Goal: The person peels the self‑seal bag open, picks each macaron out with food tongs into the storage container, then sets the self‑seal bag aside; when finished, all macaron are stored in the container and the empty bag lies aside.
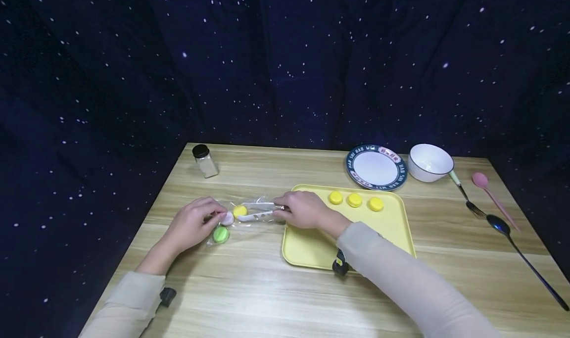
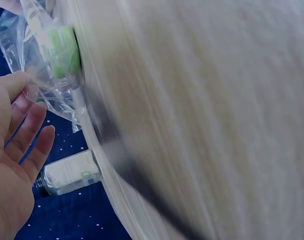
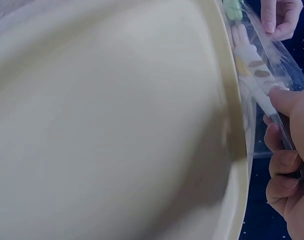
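A clear plastic bag [image 1: 256, 226] lies on the table with a green macaron [image 1: 220, 234], a pale purple macaron [image 1: 227, 218] and a yellow macaron [image 1: 240, 211] inside. My left hand [image 1: 189, 224] pinches the bag's left end between thumb and fingers, beside the purple macaron. My right hand [image 1: 305, 209] grips a pair of tongs [image 3: 252, 60] whose white ends reach into the bag, tips right at the yellow macaron. Beneath my right hand is the left part of a yellow tray [image 1: 311, 251]. Three yellow macarons [image 1: 354, 200] sit in a row along the tray's far side.
A black-lidded jar [image 1: 206, 162] stands at the back left. Behind the tray are a blue-rimmed plate [image 1: 376, 167] and a white bowl [image 1: 430, 163]. A fork [image 1: 465, 194], a pink spoon [image 1: 494, 199] and a long dark spoon [image 1: 525, 259] lie at the right.
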Available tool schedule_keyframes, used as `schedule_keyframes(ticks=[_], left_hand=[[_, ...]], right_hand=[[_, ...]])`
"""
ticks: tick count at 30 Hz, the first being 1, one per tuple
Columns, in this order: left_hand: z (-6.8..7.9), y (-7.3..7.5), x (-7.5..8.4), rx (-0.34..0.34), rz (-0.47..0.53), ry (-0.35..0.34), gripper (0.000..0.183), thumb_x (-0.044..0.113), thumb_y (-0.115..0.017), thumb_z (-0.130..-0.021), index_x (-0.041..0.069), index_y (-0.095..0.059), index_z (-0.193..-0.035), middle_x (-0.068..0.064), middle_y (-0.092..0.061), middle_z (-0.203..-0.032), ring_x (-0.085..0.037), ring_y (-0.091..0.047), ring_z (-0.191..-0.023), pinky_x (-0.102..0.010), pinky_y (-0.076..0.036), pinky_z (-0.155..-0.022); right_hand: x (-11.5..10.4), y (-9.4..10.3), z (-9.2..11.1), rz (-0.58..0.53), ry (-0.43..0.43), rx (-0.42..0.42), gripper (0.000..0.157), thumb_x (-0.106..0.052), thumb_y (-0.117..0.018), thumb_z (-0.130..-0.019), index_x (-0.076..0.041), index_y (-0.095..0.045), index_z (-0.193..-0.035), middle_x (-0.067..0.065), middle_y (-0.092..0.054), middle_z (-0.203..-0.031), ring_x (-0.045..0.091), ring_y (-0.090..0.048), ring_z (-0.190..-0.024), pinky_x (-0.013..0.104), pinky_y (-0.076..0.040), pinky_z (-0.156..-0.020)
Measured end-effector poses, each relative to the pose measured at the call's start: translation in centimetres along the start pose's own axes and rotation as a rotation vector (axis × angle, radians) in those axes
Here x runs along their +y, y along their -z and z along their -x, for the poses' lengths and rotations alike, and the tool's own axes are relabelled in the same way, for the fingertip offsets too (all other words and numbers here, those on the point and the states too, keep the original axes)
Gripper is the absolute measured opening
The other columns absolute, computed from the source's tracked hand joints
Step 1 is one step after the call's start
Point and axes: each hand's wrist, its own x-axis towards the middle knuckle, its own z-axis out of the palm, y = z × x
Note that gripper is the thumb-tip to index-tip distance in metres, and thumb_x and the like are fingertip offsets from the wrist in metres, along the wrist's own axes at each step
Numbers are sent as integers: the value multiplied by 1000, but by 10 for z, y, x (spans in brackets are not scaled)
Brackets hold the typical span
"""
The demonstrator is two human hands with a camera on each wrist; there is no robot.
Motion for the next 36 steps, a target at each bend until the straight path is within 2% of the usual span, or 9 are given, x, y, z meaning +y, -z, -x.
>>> schedule_keyframes(ticks=[5, 8, 15, 17, 21, 24, 28, 32, 36], left_hand=[[2, 1, -1, 0, -7, 5, 9, 25, -73, -86, 23, -71, -95, 15, -62, -97, -5, -58, -92, -34, -50, -81], [2, 1, -1, -1, 1, 8, 9, 25, -73, -86, 23, -71, -95, 16, -62, -98, -6, -58, -93, -35, -49, -82], [1, 0, 0, -5, 0, 9, 9, 24, -73, -85, 23, -71, -94, 16, -62, -95, -5, -57, -90, -35, -50, -79], [1, 0, 1, -5, -1, 10, 9, 24, -73, -86, 23, -71, -94, 15, -62, -94, -5, -57, -90, -35, -50, -78], [3, 0, 2, -6, 5, 17, 8, 25, -72, -86, 23, -71, -94, 15, -62, -94, -5, -56, -89, -35, -50, -77], [4, 0, 2, -10, 14, 25, 8, 25, -72, -87, 23, -71, -94, 16, -61, -93, -3, -55, -87, -33, -49, -76], [4, -1, 1, -12, 18, 22, 8, 25, -72, -86, 23, -72, -94, 17, -61, -94, -3, -56, -88, -33, -49, -77], [3, -1, 1, -14, 11, 20, 9, 24, -73, -86, 23, -72, -94, 17, -61, -94, -4, -57, -90, -34, -50, -78], [3, 0, 2, -25, 1, 32, 9, 25, -72, -86, 23, -72, -96, 17, -61, -96, -5, -57, -91, -34, -50, -80]], right_hand=[[3, 8, 6, 18, 40, -13, 37, -49, -55, -93, -26, -66, -119, -9, -63, -88, 8, -54, -70, 28, -44, -53], [6, 11, 9, 23, 33, -12, 38, -50, -57, -91, -26, -67, -119, -10, -64, -90, 7, -54, -72, 29, -44, -54], [5, 8, 9, 5, 48, -23, 36, -49, -55, -92, -26, -67, -116, -13, -58, -80, 7, -52, -68, 27, -43, -53], [4, 9, 10, 15, 55, -21, 33, -49, -54, -93, -26, -67, -113, -13, -59, -82, 7, -53, -68, 27, -43, -53], [5, 17, 17, 39, 60, -12, 37, -49, -54, -93, -23, -67, -117, -10, -64, -90, 8, -56, -72, 29, -46, -55], [9, 28, 25, 51, 54, -2, 41, -49, -54, -93, -22, -66, -122, -11, -64, -90, 8, -55, -70, 30, -45, -55], [23, 44, 41, 53, 36, 19, 39, -47, -55, -93, -23, -66, -121, -13, -61, -85, 5, -51, -65, 28, -42, -52], [40, 60, 60, 35, 8, 46, 40, -46, -58, -92, -20, -67, -121, -7, -67, -97, 6, -55, -70, 30, -46, -55], [61, 73, 82, 31, -48, 74, 42, -45, -59, -92, -16, -67, -120, -1, -67, -112, 11, -61, -84, 38, -51, -68]])
